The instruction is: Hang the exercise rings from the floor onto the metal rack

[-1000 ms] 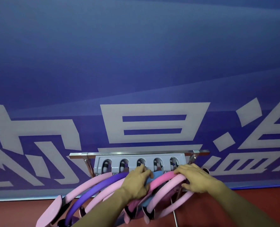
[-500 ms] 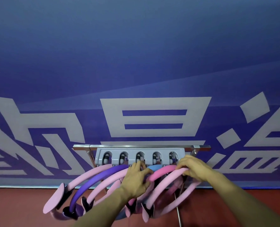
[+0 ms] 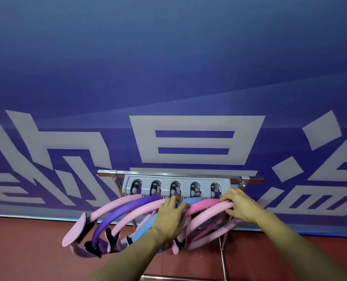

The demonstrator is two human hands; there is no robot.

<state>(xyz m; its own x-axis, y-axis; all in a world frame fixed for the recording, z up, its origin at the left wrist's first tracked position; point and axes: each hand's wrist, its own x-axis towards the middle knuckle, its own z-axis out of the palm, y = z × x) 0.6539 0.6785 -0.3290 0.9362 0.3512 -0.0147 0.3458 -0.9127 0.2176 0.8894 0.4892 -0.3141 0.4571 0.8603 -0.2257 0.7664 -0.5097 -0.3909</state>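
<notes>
Pink, purple and blue exercise rings (image 3: 128, 211) hang in a row off the metal rack (image 3: 176, 186), your left hand (image 3: 171, 214) pressed flat over the blue ring (image 3: 146, 226), your right hand (image 3: 240, 205) curled around the rightmost pale pink ring (image 3: 211, 213)

Just one view here, head-mounted, wide-angle; it looks forward and a bit down at the blue wall (image 3: 168, 67), close up; the metal rack (image 3: 176, 186) sits low in frame, forearms coming in from the bottom edge; edges bend noticeably
</notes>
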